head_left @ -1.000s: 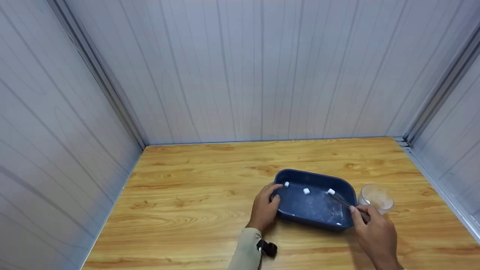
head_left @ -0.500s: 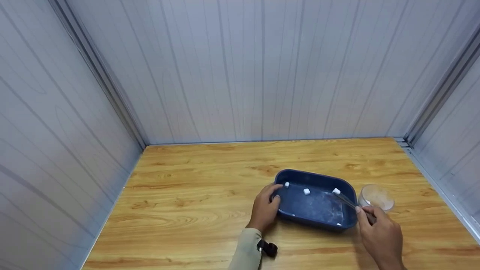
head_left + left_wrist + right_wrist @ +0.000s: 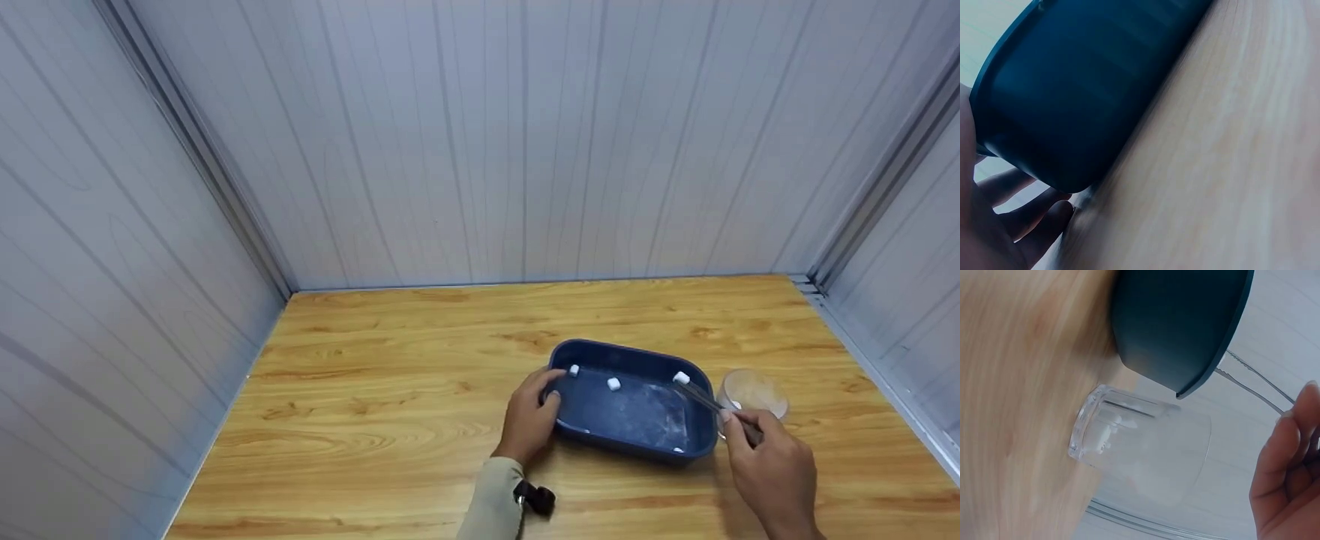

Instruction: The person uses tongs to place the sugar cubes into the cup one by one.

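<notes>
A dark blue rectangular tub (image 3: 630, 449) stands on the table in the head view. My left hand (image 3: 527, 417) grips its left end, thumb and index finger at the rim; in the left wrist view the other fingers (image 3: 1044, 225) lie against its outside. My right hand (image 3: 776, 466) pinches metal tweezers (image 3: 701, 397), whose tips hold a small white cube (image 3: 681, 377) near the tub's right end. Two more white cubes, one in the middle (image 3: 613, 384) and another at the far left corner (image 3: 574, 370), lie on the tub floor, which has white powdery smears.
Right beside the tub a clear drinking glass (image 3: 1157, 444) stands on the table, with white pieces (image 3: 1100, 433) at its bottom. A small white bit (image 3: 678, 450) lies at the tub's near right corner. Pale panel walls (image 3: 480, 150) enclose the wooden table (image 3: 360, 420).
My right hand has moved right with the tweezers, and the white cube in their tips has shifted rightward and up, toward the tub's right end. My left hand has stayed in place.
</notes>
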Tool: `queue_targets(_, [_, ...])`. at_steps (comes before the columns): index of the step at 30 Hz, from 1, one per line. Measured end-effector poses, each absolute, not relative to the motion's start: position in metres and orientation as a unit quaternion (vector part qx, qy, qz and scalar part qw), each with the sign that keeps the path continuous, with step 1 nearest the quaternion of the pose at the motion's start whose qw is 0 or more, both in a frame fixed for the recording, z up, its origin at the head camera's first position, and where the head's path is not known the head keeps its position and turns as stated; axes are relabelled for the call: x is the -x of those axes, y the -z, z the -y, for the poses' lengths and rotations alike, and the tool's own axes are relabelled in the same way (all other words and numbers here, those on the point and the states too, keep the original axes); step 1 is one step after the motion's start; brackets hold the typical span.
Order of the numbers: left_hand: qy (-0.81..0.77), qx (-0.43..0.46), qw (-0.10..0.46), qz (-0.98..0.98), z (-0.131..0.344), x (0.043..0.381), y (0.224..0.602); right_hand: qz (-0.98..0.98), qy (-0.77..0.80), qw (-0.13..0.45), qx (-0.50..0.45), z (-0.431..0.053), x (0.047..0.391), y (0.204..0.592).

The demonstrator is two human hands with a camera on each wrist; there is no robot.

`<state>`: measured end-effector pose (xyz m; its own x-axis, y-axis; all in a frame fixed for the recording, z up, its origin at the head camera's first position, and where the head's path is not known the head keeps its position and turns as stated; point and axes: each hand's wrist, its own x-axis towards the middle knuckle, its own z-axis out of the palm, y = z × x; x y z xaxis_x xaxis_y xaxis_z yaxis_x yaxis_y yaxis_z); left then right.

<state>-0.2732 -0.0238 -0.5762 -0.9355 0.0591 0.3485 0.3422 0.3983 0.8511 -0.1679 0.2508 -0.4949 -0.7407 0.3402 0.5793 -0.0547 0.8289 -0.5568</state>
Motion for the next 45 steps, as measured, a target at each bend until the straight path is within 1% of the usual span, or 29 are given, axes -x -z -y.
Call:
queue_targets(18, [0.532, 0.122, 0.129, 0.828, 0.025, 0.270, 0.571, 0.877, -0.285, 0.378, 0.082, -0.260, 0.164, 0.494])
queue_targets(24, [0.535, 0.119, 0.114, 0.828, 0.026, 0.270, 0.570, 0.874, -0.288, 0.381, 0.090, -0.263, 0.163, 0.493])
queue_targets(33, [0.534, 0.111, 0.112, 0.831, 0.025, 0.271, 0.571, 0.874, -0.290, 0.372, 0.116, -0.269, 0.159, 0.489])
queue_targets(40, [0.535, 0.111, 0.112, 0.830, 0.025, 0.271, 0.571, 0.874, -0.303, 0.345, 0.161, -0.273, 0.152, 0.485])
queue_targets(43, [0.537, 0.111, 0.113, 0.829, 0.025, 0.271, 0.571, 0.873, -0.305, 0.341, 0.170, -0.274, 0.151, 0.483])
queue_targets(45, [0.536, 0.112, 0.113, 0.829, 0.026, 0.271, 0.572, 0.866, -0.308, 0.353, 0.173, -0.276, 0.150, 0.484])
